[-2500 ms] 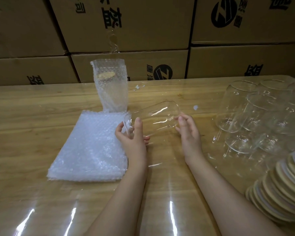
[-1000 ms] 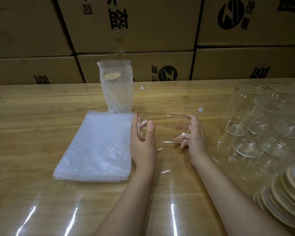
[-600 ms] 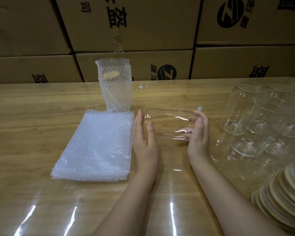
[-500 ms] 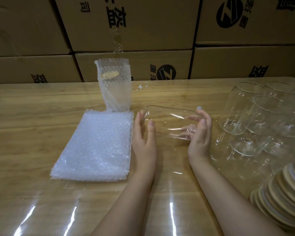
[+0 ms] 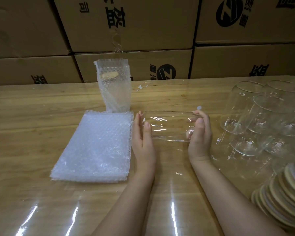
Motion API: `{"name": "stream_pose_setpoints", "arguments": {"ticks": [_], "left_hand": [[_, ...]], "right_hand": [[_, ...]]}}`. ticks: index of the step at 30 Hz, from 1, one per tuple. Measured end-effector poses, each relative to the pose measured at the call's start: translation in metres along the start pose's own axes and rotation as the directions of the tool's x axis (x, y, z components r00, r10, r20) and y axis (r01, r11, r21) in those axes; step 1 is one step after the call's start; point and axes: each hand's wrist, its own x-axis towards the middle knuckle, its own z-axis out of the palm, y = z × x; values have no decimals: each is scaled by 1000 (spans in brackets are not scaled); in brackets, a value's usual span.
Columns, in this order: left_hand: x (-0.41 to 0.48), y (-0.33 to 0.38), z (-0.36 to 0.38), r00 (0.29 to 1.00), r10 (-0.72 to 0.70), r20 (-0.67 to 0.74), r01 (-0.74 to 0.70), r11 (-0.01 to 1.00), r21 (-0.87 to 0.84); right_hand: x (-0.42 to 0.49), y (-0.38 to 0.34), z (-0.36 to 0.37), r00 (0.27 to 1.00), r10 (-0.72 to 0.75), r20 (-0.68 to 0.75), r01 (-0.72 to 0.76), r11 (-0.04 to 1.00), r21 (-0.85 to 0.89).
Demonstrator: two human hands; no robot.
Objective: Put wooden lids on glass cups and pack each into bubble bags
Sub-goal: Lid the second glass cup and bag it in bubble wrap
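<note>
A clear glass cup (image 5: 169, 126) lies sideways in the air between my hands, above the middle of the table. My left hand (image 5: 142, 133) presses flat against its left end. My right hand (image 5: 200, 133) cups its right end, fingers curled around the rim. A flat stack of bubble bags (image 5: 95, 145) lies just left of my left hand. Behind it stands a packed cup in a bubble bag (image 5: 113, 86), its wooden lid showing through. Wooden lids (image 5: 284, 196) are fanned in a pile at the lower right.
Several bare glass cups (image 5: 255, 114) are heaped at the right side of the wooden table (image 5: 32, 116), which has a glossy clear cover. Stacked cardboard boxes (image 5: 134, 24) wall off the far edge. A small white scrap (image 5: 141, 86) lies near the back.
The cup has turned from a tilted pose to level between my hands and shifted slightly right. My left hand went from gripping the rim to pressing flat on its end.
</note>
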Motion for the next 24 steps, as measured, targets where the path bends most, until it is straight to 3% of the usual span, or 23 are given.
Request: {"name": "stream_pose_setpoints", "arguments": {"ticks": [5, 12, 15, 18, 24], "left_hand": [[0, -3, 1, 999, 35, 27, -36, 998, 46], [6, 0, 1, 962, -225, 152, 239, 968, -79], [8, 4, 0, 945, -263, 196, 298, 938, -178], [6, 6, 2, 969, -206, 134, 229, 956, -184], [-1, 2, -2, 1000, -18, 16, 18, 1000, 2]], "right_hand": [[-3, 1, 3, 996, -70, -48, 68, 997, -43], [0, -6, 1, 995, -32, -98, 36, 999, 31], [1, -6, 0, 997, 19, -81, -11, 995, 100], [1, -7, 0, 998, 54, -45, -48, 991, 125], [-1, -5, 2, 994, 108, 15, -109, 992, 58]]}}
